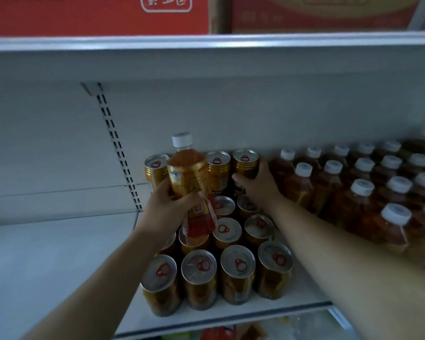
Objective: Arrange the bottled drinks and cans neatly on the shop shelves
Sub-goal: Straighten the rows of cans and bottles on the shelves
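1. At centre frame, the left hand grips a tea bottle tightly, lifted above the cans
2. The right hand wraps a rear can
3. A dropped bottle could topple cans

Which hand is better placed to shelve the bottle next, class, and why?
The left hand, I'd judge: it already grips the bottle above the cans. The right hand is wrapped round a rear can beside the bottle rows, so it isn't free.
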Motion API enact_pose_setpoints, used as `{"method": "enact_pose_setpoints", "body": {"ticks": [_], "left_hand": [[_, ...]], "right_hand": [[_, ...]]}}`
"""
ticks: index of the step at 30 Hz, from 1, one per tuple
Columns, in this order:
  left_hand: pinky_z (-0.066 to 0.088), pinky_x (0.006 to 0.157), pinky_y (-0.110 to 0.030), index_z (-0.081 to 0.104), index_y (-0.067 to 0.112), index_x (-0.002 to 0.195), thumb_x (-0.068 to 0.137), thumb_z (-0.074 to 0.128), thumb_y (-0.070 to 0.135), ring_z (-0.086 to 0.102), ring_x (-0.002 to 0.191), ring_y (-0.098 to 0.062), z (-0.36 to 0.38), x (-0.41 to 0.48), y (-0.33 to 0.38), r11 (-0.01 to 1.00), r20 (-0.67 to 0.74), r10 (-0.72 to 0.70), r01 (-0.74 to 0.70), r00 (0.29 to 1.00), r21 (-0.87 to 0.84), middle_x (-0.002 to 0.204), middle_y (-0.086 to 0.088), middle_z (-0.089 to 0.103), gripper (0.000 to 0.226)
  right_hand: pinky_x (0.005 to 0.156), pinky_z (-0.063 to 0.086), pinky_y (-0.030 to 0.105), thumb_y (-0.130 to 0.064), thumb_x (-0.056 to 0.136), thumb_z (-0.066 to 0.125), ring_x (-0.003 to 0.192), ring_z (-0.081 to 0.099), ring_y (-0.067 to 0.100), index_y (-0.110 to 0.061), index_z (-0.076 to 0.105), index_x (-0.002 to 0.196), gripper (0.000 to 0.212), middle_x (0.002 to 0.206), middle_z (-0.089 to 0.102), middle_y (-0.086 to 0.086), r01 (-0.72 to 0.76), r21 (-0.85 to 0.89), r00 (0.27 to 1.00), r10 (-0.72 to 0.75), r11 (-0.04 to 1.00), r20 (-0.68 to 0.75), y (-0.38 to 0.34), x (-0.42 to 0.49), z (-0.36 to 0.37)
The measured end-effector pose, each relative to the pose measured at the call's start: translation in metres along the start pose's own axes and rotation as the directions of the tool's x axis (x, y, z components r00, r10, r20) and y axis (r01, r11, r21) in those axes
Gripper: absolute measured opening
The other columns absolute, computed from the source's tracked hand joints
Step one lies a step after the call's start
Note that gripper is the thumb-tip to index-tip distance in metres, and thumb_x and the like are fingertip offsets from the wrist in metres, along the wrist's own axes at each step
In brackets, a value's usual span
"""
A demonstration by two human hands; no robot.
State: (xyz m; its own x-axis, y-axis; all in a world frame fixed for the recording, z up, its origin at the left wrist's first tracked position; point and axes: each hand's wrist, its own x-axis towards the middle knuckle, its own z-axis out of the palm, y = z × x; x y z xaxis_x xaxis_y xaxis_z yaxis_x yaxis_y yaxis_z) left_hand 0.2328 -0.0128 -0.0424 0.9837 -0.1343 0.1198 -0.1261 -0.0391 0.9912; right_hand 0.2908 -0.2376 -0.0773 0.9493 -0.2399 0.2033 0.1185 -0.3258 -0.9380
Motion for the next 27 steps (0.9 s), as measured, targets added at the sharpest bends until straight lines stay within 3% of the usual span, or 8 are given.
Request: {"method": "enact_pose_setpoints", "body": {"ticks": [4,6,9,16,18,21,24,27], "left_hand": [[0.052,0.055,-0.015,0.061,0.017,0.102,0.077,0.073,0.012,0.070,0.078,-0.009,0.006,0.002,0.003,1.000,0.028,0.005,-0.004,1.000,-0.023,0.085,0.006,0.073,0.028],[0.054,0.058,-0.021,0.061,0.017,0.105,0.077,0.073,0.016,0.071,0.081,-0.012,0.013,0.006,0.006,1.000,0.053,0.006,-0.005,0.999,-0.029,0.088,0.004,0.073,0.031],[0.054,0.063,-0.025,0.060,0.023,0.104,0.077,0.074,0.019,0.070,0.082,-0.011,0.033,0.010,0.010,0.999,0.114,0.008,-0.003,0.993,-0.045,0.089,0.007,0.073,0.030],[0.055,0.062,-0.022,0.056,0.024,0.105,0.071,0.076,0.009,0.070,0.086,-0.012,0.112,0.007,0.021,0.989,0.275,0.065,-0.025,0.959,-0.148,0.092,0.003,0.073,0.043],[0.057,0.072,-0.029,0.046,0.031,0.112,0.069,0.080,0.011,0.068,0.092,-0.011,0.132,0.005,0.020,0.984,0.289,0.057,-0.005,0.956,-0.177,0.100,0.003,0.071,0.058],[0.055,0.079,-0.030,0.044,0.035,0.111,0.070,0.081,0.018,0.067,0.096,-0.011,0.161,0.002,0.014,0.986,0.333,0.058,-0.001,0.941,-0.168,0.103,0.006,0.069,0.058],[0.055,0.073,-0.029,0.050,0.025,0.114,0.061,0.084,0.016,0.068,0.090,-0.009,0.187,0.003,0.011,0.993,0.340,0.026,0.014,0.940,-0.116,0.097,0.004,0.070,0.063],[0.053,0.067,-0.026,0.062,0.017,0.102,0.056,0.080,0.010,0.070,0.084,-0.012,0.205,0.008,0.004,0.998,0.385,0.059,-0.050,0.921,-0.032,0.088,0.000,0.072,0.050]], "right_hand": [[0.104,0.040,0.039,-0.024,0.076,0.079,0.127,0.044,0.018,-0.017,0.029,0.143,0.083,0.140,0.045,0.003,-0.048,-0.146,0.997,0.055,0.988,0.047,-0.009,-0.012,-0.007],[0.096,0.041,0.037,-0.032,0.077,0.076,0.121,0.044,0.015,-0.021,0.041,0.134,0.068,0.135,0.049,0.001,0.078,-0.290,0.997,-0.075,0.954,0.020,-0.022,-0.021,-0.023],[0.084,0.041,0.031,-0.044,0.081,0.066,0.113,0.053,0.018,-0.024,0.055,0.125,0.049,0.125,0.057,0.000,0.190,-0.592,0.975,-0.223,0.783,0.018,-0.040,-0.030,-0.067],[0.064,0.038,0.031,-0.065,0.079,0.049,0.080,0.053,0.015,-0.027,0.062,0.103,0.047,0.101,0.064,-0.001,-0.017,-0.825,0.994,-0.080,0.564,-0.075,-0.047,-0.042,-0.189],[0.068,0.043,0.033,-0.077,0.075,0.038,0.082,0.056,0.018,-0.031,0.061,0.103,0.058,0.106,0.064,0.003,-0.087,-0.891,0.996,0.061,0.446,-0.067,-0.041,-0.042,-0.216],[0.096,0.039,0.042,-0.090,0.068,0.020,0.121,0.047,0.033,-0.035,0.043,0.138,0.092,0.143,0.045,0.011,-0.172,-0.922,0.954,0.291,0.347,-0.068,-0.027,-0.042,-0.239],[0.107,0.027,0.050,-0.097,0.049,0.006,0.137,0.029,0.035,-0.037,0.025,0.148,0.117,0.156,0.026,0.010,-0.219,-0.902,0.931,0.357,0.372,-0.079,-0.024,-0.042,-0.235],[0.110,0.020,0.052,-0.100,0.043,0.001,0.141,0.021,0.036,-0.041,0.020,0.149,0.123,0.159,0.018,0.007,-0.175,-0.909,0.936,0.351,0.379,-0.034,-0.022,-0.041,-0.236]]}}
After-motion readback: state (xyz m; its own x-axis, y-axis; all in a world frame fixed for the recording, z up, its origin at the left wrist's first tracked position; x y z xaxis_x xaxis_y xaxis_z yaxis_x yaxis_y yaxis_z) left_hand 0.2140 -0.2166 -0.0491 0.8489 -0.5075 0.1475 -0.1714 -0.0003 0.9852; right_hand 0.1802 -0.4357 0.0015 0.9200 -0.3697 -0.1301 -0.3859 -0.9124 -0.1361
